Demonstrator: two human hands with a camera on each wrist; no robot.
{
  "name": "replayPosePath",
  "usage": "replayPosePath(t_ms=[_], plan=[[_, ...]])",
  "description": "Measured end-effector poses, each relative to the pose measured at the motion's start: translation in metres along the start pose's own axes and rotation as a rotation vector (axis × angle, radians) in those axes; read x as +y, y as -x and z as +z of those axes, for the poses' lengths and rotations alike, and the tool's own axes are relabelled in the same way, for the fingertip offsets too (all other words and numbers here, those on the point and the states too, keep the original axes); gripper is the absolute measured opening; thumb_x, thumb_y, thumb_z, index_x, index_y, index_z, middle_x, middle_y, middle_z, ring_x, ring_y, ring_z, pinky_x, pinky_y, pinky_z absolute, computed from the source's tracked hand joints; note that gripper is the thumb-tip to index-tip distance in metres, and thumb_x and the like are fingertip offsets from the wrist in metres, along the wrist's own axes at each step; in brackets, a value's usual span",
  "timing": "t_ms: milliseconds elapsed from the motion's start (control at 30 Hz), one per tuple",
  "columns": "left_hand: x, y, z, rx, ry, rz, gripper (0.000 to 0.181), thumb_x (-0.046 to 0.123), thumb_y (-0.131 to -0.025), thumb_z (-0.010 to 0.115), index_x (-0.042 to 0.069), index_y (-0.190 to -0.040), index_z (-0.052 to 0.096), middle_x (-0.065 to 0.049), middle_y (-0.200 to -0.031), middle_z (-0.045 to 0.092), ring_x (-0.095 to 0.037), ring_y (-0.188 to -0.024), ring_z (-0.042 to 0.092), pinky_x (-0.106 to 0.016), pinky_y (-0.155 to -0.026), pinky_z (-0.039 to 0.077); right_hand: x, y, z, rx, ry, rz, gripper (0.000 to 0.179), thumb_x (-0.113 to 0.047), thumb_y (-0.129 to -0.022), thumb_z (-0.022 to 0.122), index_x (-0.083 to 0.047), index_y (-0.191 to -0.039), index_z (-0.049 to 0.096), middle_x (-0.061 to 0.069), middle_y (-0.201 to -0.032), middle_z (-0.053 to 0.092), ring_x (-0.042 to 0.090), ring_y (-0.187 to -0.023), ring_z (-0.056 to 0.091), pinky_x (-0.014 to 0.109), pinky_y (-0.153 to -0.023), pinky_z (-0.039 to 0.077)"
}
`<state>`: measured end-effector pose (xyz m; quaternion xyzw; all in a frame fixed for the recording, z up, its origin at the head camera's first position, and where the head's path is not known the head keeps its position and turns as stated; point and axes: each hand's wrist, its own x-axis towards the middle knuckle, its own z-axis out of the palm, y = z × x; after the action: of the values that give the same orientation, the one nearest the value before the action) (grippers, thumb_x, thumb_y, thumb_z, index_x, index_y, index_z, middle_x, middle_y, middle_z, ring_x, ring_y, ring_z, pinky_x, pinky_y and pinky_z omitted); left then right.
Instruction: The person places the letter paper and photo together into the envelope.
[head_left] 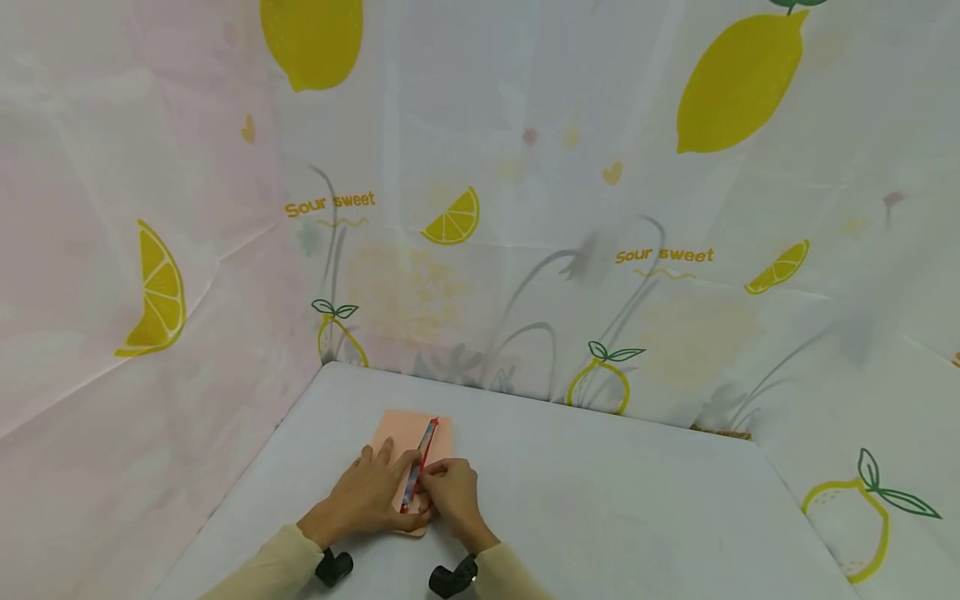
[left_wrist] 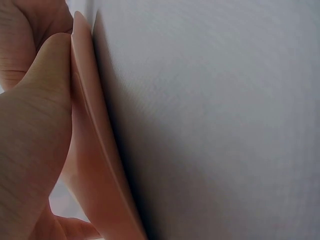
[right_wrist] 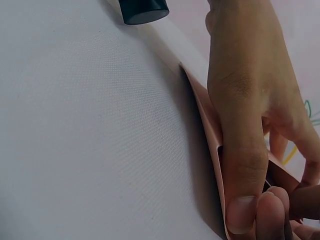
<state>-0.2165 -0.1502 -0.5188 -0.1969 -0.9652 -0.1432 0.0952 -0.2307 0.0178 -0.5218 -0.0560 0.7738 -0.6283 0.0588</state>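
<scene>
A flat peach-coloured folder-like piece (head_left: 405, 427) lies at an angle on the white table. Along its length runs a narrow strip with red edges and a bluish pattern (head_left: 429, 435). My left hand (head_left: 366, 493) rests on the peach piece, fingers spread on its left part and thumb along the near edge. The right hand (head_left: 454, 490) has its fingers curled and pinches at the strip's right side, partly hiding it. In the right wrist view, the left thumb (right_wrist: 242, 210) presses the peach edge, close to the right fingertips (right_wrist: 271, 215). The left wrist view shows the peach edge (left_wrist: 102, 165) side-on.
White table surface (head_left: 615, 500) extends to the right of the hands. Behind it and at the sides hangs a pale cloth (head_left: 525, 183) printed with lemons. Black wrist cameras (head_left: 334, 568) sit under both wrists.
</scene>
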Motion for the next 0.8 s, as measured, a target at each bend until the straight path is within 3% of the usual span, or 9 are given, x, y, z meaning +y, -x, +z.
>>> replayPosePath(t_ms=[533, 800], plan=[[-0.0012, 0.0003, -0.0009, -0.011, -0.009, 0.015, 0.088, 0.072, -0.071, 0.079, 0.020, -0.139, 0.057, -0.033, -0.136, 0.052, -0.042, -0.093, 0.052, -0.058, -0.081, 0.051, -0.0032, -0.0016, 0.0025, -0.003, 0.052, -0.032, 0.008, 0.000, -0.091, 0.066, 0.006, -0.092, 0.071, 0.004, -0.059, 0.067, 0.006, -0.040, 0.057, 0.021, -0.040, 0.047], [-0.0002, 0.0006, -0.0031, -0.033, 0.001, 0.007, 0.088, 0.076, -0.072, 0.077, 0.022, -0.139, 0.057, -0.032, -0.136, 0.052, -0.041, -0.093, 0.052, -0.058, -0.082, 0.050, -0.0019, -0.0021, -0.0028, -0.008, 0.077, -0.041, 0.007, -0.003, -0.092, 0.068, 0.003, -0.093, 0.072, 0.003, -0.066, 0.070, 0.006, -0.044, 0.058, 0.022, -0.042, 0.048]])
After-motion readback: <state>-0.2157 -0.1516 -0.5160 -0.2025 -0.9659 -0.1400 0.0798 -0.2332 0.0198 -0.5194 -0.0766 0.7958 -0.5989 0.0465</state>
